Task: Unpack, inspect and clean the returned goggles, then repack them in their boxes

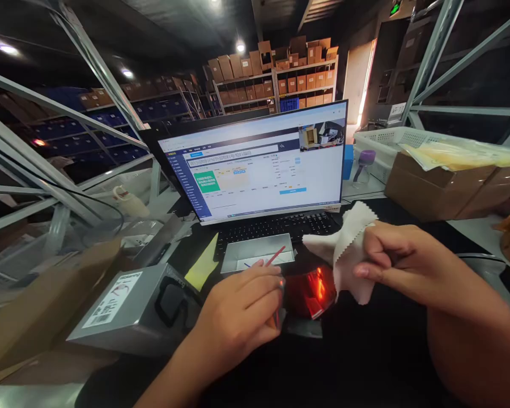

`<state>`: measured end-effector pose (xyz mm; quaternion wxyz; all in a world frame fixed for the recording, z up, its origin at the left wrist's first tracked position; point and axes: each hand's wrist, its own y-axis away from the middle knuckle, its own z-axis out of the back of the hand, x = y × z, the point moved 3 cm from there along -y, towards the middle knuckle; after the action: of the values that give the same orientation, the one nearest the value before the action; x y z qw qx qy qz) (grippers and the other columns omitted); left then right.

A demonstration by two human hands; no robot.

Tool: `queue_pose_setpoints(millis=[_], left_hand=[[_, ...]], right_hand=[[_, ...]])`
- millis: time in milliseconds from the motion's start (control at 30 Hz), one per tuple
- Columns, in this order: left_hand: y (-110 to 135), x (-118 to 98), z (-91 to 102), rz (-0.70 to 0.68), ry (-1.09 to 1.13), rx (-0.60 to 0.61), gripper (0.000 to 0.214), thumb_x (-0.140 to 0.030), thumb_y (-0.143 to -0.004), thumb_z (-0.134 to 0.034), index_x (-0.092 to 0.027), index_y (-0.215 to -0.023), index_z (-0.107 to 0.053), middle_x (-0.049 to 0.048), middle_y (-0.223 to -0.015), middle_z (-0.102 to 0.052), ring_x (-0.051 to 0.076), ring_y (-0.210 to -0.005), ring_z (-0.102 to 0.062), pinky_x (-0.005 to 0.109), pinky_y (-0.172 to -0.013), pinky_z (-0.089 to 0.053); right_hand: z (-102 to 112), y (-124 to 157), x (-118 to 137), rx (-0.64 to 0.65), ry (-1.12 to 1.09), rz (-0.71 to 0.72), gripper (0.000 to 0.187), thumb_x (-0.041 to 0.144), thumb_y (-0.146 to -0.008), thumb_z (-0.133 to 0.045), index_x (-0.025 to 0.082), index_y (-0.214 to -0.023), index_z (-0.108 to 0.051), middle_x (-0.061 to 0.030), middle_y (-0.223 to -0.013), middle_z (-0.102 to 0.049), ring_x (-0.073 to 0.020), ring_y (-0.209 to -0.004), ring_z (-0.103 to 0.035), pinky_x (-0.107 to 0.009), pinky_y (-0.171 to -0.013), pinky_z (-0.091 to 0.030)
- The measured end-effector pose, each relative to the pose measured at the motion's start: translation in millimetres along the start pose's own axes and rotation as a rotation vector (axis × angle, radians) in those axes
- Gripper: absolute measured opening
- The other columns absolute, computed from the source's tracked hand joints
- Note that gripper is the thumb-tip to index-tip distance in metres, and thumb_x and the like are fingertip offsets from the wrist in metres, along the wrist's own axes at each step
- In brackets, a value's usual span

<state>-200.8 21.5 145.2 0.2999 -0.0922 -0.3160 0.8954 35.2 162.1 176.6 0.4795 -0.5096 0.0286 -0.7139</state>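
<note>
My left hand [242, 306] is closed around the near edge of a shiny red mirrored lens [318, 292], its fingers curled and partly hiding the piece. A thin red stick-like part [276, 256] shows just above those fingers; I cannot tell whether it belongs to the lens. In my right hand [395, 258] a white cleaning cloth with zigzag edges [352, 249] is pinched between thumb and fingers. The cloth hangs beside the right end of the lens. Behind my left hand lies a shallow pale box [259, 254], in front of the keyboard [276, 226].
A monitor [255, 164] stands behind the keyboard. At left are a grey box with a label [131, 317], an open brown carton [46, 300] and a yellow paper [203, 265]. On the right stand a cardboard box [437, 187], a white crate [378, 139] and a purple-capped bottle [364, 164].
</note>
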Motion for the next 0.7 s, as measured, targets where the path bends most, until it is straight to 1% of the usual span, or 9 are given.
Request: queue_pose_setpoints(millis=[67,167,267,333,433,500,600,700], left_hand=[[0.6,1.8,0.2,-0.013,0.027,0.048,0.016,-0.011,-0.088,-0.070,-0.013,-0.103,-0.067,0.0080,-0.110,-0.074,0.021,-0.120,-0.066,0.037,-0.114,-0.050],[-0.3,3.9,0.5,-0.026,0.044,0.091,0.020,-0.018,-0.090,-0.070,-0.014,-0.110,-0.068,0.0078,-0.115,-0.073,0.022,-0.123,-0.063,0.042,-0.118,-0.046],[-1.7,5.9,0.6,-0.034,0.074,0.131,0.014,-0.016,-0.092,-0.067,-0.016,-0.106,-0.068,0.0068,-0.118,-0.073,0.022,-0.126,-0.061,0.049,-0.124,-0.037],[-2.0,7.2,1.9,-0.036,0.097,0.136,0.011,-0.014,-0.091,-0.066,-0.016,-0.102,-0.068,0.0072,-0.119,-0.073,0.022,-0.127,-0.060,0.048,-0.126,-0.033],[-1.6,9.5,5.5,-0.027,0.115,0.117,0.009,-0.012,-0.090,-0.068,-0.015,-0.098,-0.067,0.0075,-0.120,-0.073,0.022,-0.130,-0.059,0.046,-0.127,-0.031],[-1.2,11.0,8.1,-0.026,0.119,0.096,0.010,-0.014,-0.089,-0.070,-0.015,-0.098,-0.067,0.0076,-0.120,-0.073,0.022,-0.130,-0.058,0.045,-0.127,-0.031],[-1.2,12.8,11.1,-0.036,0.123,0.068,0.013,-0.020,-0.090,-0.072,-0.015,-0.100,-0.068,0.0086,-0.120,-0.073,0.022,-0.129,-0.060,0.044,-0.126,-0.033],[-1.4,14.5,13.4,-0.032,0.130,0.051,0.013,-0.021,-0.090,-0.072,-0.015,-0.101,-0.068,0.0093,-0.118,-0.073,0.023,-0.127,-0.061,0.046,-0.125,-0.034]], right_hand=[[-6.3,-0.9,-0.8,0.118,0.016,0.012,0.035,0.026,-0.088,-0.072,0.022,-0.063,-0.048,0.0007,-0.061,-0.061,-0.0133,-0.059,-0.051,-0.027,-0.057,-0.039],[-17.7,-1.5,-4.8,0.282,-0.027,-0.027,0.034,0.023,-0.090,-0.070,0.022,-0.066,-0.046,0.0028,-0.059,-0.061,-0.0115,-0.056,-0.054,-0.025,-0.058,-0.040],[-27.4,-2.8,-7.8,0.386,-0.094,-0.045,0.039,0.023,-0.091,-0.069,0.021,-0.065,-0.039,0.0028,-0.063,-0.060,-0.0091,-0.053,-0.056,-0.022,-0.054,-0.038],[-30.4,-3.9,-10.0,0.431,-0.162,-0.078,0.041,0.025,-0.091,-0.068,0.021,-0.066,-0.036,0.0029,-0.062,-0.059,-0.0091,-0.050,-0.058,-0.021,-0.049,-0.037],[-29.3,-5.0,-13.5,0.458,-0.280,-0.160,0.041,0.025,-0.092,-0.068,0.022,-0.070,-0.035,0.0053,-0.056,-0.056,-0.0104,-0.048,-0.060,-0.020,-0.045,-0.035],[-26.9,-6.0,-13.9,0.441,-0.305,-0.163,0.041,0.024,-0.091,-0.070,0.022,-0.069,-0.035,0.0057,-0.056,-0.053,-0.0105,-0.050,-0.060,-0.020,-0.046,-0.034],[-25.5,-8.2,-12.2,0.410,-0.285,-0.107,0.042,0.025,-0.089,-0.071,0.021,-0.067,-0.036,0.0055,-0.059,-0.047,-0.0081,-0.053,-0.051,-0.020,-0.047,-0.031],[-26.0,-10.2,-10.9,0.361,-0.242,-0.059,0.044,0.027,-0.088,-0.074,0.020,-0.065,-0.036,0.0062,-0.060,-0.041,-0.0070,-0.055,-0.038,-0.021,-0.048,-0.028]])
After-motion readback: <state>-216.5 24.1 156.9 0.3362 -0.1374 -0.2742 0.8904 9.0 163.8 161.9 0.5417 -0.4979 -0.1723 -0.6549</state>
